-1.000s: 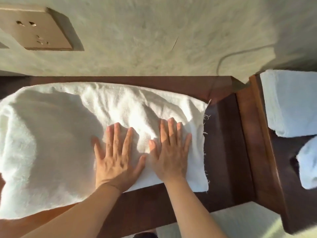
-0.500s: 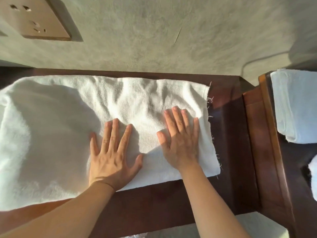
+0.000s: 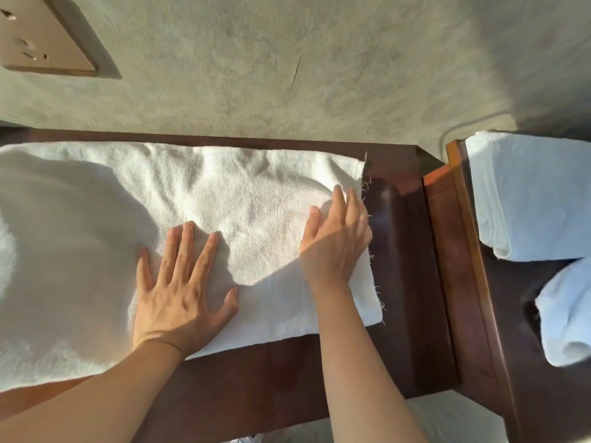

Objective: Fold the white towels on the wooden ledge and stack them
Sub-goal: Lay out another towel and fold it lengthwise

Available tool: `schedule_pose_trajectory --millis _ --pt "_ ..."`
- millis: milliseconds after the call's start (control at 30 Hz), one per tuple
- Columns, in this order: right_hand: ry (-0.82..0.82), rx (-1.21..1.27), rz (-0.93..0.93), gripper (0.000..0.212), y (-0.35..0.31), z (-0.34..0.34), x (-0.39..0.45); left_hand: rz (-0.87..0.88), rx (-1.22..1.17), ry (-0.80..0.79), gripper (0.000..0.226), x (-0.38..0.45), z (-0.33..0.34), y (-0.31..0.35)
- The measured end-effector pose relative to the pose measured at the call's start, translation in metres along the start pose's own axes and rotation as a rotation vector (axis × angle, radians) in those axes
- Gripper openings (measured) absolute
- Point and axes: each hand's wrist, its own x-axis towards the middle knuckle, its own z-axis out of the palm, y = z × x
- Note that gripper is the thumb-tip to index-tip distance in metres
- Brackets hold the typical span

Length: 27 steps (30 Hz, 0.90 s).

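Nearest to me, my two bare forearms are reaching out over the front edge of the wooden ledge (image 3: 271, 372). Just beyond that edge my left hand (image 3: 182, 282) is lying flat on the white towel (image 3: 96, 235), fingers straight and spread apart, palm pressing down on the cloth. Further on and to the right, my right hand (image 3: 335, 238) is resting on the same towel with its fingers straight and held close together, their tips reaching the towel's frayed right end; it is gripping nothing. The towel is lying spread lengthwise along the ledge, running off the left side of the view, rumpled in the middle and lit by sunlight crossed by shadow. Off to the right, well apart from it on a raised wooden shelf (image 3: 460, 251), two folded towels are sitting: one nearer me (image 3: 566, 314) and one further back (image 3: 527, 193). Beyond the ledge a rough grey wall (image 3: 287, 75) is rising, carrying a socket plate (image 3: 41, 36) at the far left.
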Motion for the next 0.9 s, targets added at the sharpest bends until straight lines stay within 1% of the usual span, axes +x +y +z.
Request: schedule_pose_trajectory --millis 33,67,100,167,200,267,300,333,367,400,433,467,500,533,600,633,667,700,733,833,867,900 --pt "0.013 -0.002 0.120 0.060 0.002 -0.006 0.008 -0.001 0.005 -0.001 0.093 0.000 0.000 0.000" --pt "-0.012 0.004 0.233 0.065 0.005 -0.012 0.017 -0.003 0.008 0.000 0.093 0.000 0.000 0.000" --pt "-0.064 0.016 0.309 0.069 0.008 -0.016 0.026 -0.004 0.010 0.000 0.093 -0.001 0.000 0.000" --pt "-0.171 0.112 0.360 0.070 0.014 -0.023 0.040 -0.001 0.021 0.001 0.093 -0.001 0.001 0.000" --pt "-0.222 0.197 0.377 0.067 0.017 -0.026 0.045 0.002 0.030 0.000 0.093 -0.001 0.001 0.000" --pt "-0.336 0.398 0.487 0.065 0.020 -0.038 0.053 0.003 0.043 -0.004 0.093 0.000 0.001 0.001" --pt "-0.429 0.510 0.543 0.065 0.020 -0.048 0.056 0.001 0.046 -0.004 0.093 0.000 0.001 0.001" --pt "-0.560 0.621 0.576 0.062 0.018 -0.058 0.059 -0.002 0.049 -0.005 0.093 0.001 0.001 0.001" --pt "-0.700 0.692 0.565 0.056 0.018 -0.068 0.062 -0.003 0.049 -0.007 0.093 0.001 0.001 0.002" --pt "-0.804 0.738 0.531 0.043 0.019 -0.076 0.065 -0.004 0.048 -0.008 0.093 0.001 0.001 0.002" --pt "-0.869 0.777 0.504 0.026 0.021 -0.079 0.068 -0.006 0.048 -0.007 0.093 0.001 0.001 0.002" --pt "-0.911 0.814 0.500 0.021 0.022 -0.083 0.069 -0.008 0.045 -0.006 0.093 0.001 0.001 0.001" --pt "-0.948 0.834 0.503 0.026 0.024 -0.083 0.070 -0.010 0.042 -0.005 0.093 0.001 0.001 0.001" --pt "-0.975 0.837 0.513 0.043 0.025 -0.083 0.070 -0.009 0.040 -0.005 0.093 0.001 0.001 0.001" --pt "-1.018 0.859 0.575 0.086 0.025 -0.081 0.072 -0.008 0.037 -0.001 0.093 0.000 0.001 0.000" --pt "-1.015 0.898 0.620 0.101 0.027 -0.077 0.075 -0.006 0.038 -0.001 0.093 0.000 0.001 0.000" --pt "-1.007 0.941 0.669 0.107 0.026 -0.077 0.079 -0.001 0.040 -0.003 0.093 0.000 0.002 0.000" --pt "-1.007 0.983 0.698 0.105 0.026 -0.075 0.083 0.003 0.044 -0.004 0.093 -0.001 0.002 0.001" --pt "-1.009 1.001 0.707 0.099 0.026 -0.074 0.085 0.006 0.046 -0.003 0.093 -0.001 0.002 0.000" --pt "-1.026 1.032 0.698 0.072 0.025 -0.074 0.087 0.007 0.050 -0.001 0.094 0.000 0.002 -0.001" --pt "-1.050 1.057 0.708 0.068 0.025 -0.075 0.087 0.007 0.050 -0.002 0.094 0.000 0.002 -0.001" --pt "-1.068 1.066 0.705 0.068 0.026 -0.075 0.088 0.006 0.047 0.001 0.094 0.000 0.002 -0.001"
